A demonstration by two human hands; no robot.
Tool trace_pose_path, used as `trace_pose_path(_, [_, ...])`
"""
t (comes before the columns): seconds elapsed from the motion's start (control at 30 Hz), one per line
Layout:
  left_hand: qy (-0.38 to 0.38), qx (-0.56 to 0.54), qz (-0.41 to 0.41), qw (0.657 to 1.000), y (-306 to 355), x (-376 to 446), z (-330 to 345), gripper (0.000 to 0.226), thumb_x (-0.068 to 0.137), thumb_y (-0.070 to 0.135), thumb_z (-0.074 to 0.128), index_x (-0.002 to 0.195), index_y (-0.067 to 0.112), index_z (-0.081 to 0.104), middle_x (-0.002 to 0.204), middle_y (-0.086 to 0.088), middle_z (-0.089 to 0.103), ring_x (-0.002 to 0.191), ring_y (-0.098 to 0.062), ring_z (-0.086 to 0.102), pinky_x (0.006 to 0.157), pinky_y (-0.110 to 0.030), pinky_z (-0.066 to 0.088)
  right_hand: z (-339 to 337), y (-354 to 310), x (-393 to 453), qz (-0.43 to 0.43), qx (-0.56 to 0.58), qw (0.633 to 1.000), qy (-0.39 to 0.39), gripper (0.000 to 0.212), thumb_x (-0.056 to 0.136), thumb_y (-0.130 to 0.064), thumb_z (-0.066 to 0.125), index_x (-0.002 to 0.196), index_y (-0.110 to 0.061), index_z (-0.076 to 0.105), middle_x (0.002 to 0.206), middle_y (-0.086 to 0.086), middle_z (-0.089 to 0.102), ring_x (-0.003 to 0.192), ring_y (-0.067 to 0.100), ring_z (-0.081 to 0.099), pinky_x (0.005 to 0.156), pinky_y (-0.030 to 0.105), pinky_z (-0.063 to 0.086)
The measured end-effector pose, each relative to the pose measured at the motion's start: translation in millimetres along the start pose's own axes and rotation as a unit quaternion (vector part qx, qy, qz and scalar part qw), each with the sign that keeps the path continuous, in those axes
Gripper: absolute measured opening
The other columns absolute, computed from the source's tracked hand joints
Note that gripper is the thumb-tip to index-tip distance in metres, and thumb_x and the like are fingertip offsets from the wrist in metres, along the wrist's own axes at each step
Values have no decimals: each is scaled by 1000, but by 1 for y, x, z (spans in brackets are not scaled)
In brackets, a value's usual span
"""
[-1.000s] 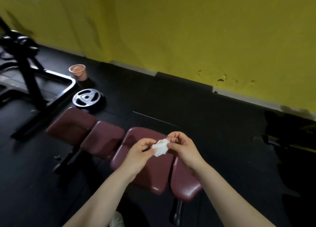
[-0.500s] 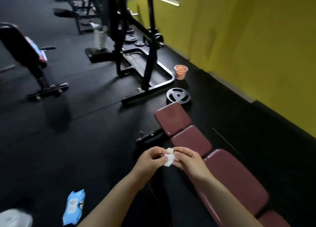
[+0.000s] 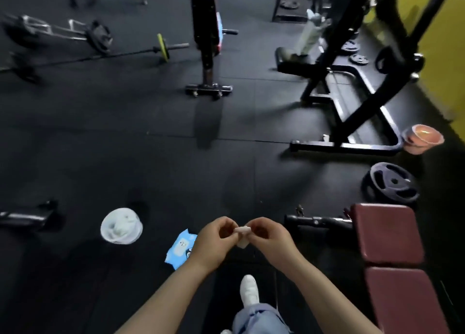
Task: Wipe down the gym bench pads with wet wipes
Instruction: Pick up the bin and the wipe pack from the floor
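Both hands, left hand (image 3: 216, 240) and right hand (image 3: 270, 238), pinch the crumpled wipe (image 3: 242, 235) left of the bench pads (image 3: 387, 235) (right hand nearer); pads run lengthwise toward the person

Wipe pack (image 3: 180, 248) on floor left of hands, bin (image 3: 121, 226) farther left, bench pads (image 3: 388, 235) right.

Both forearms bare, no sleeves, no watch, rings or bands showing on left hand (image 3: 214, 243) or right hand (image 3: 270, 240). Light grey-blue trouser leg (image 3: 256, 318) at bottom centre, loose fabric, creased at the hem. White shoe (image 3: 248, 289) below it, plain rounded toe, no markings readable; edge of a second white shoe (image 3: 225, 331) just at the frame bottom.
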State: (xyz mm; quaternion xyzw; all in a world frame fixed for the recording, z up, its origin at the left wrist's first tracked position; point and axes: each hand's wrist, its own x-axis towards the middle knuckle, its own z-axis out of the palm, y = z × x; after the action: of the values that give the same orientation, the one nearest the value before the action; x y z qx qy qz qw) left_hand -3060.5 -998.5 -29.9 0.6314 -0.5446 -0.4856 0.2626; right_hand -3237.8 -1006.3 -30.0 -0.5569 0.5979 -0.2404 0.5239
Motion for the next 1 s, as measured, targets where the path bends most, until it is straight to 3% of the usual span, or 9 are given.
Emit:
trace_pose_path(0.13, [58,-11,-32,998,-18,29,-33,6,87,31,71,85,25,68,86,14,71,83,1,64,69,-11,46,21,-16,66,-18,-60,996,-67,10,85,-22,72,89,-31,69,86,-10,72,81,3,67,71,19,51])
trace_pose_path(0.27, [150,-9,-86,985,-37,49,-68,9,84,26,72,78,26,66,81,17,68,80,2,60,68,-12,41,45,-36,125,-33,-128,981,-140,21,90,-27,67,110,-31,63,101,-17,67,94,-2,62,75,9,44])
trace_pose_path(0.4, [234,-50,-151,959,-62,54,-107,9,81,22,71,79,27,64,84,10,68,79,-3,62,71,-22,46,72,-62,170,-71,-219,952,-202,31,95,-27,61,126,-26,56,117,-14,58,108,4,55,90,17,40])
trace_pose_path(0.57, [308,-97,-201,925,-106,53,-160,10,84,21,71,83,26,62,84,7,69,77,-5,62,72,-22,47,126,-87,218,-101,-291,917,-255,36,97,-26,57,133,-24,53,132,-12,55,123,6,49,97,16,34])
trace_pose_path(0.77, [343,-120,-251,897,-171,60,-229,7,87,25,69,87,24,63,86,9,67,83,-6,62,70,-21,43,204,-110,260,-82,-304,915,-254,38,97,-25,57,134,-26,49,128,-12,54,115,6,49,91,19,36])
trace_pose_path(0.87, [347,-141,-267,888,-210,70,-276,9,87,28,70,87,20,65,88,6,68,84,-10,63,73,-24,47,254,-123,275,-57,-283,929,-230,35,97,-25,58,131,-26,51,119,-16,52,110,5,51,88,19,38])
trace_pose_path(1.0, [339,-130,-282,888,-255,97,-335,9,90,27,67,87,20,62,87,9,66,87,-13,64,70,-23,45,315,-132,288,-15,-253,947,-198,35,96,-22,57,131,-23,52,122,-11,57,113,7,54,90,19,39])
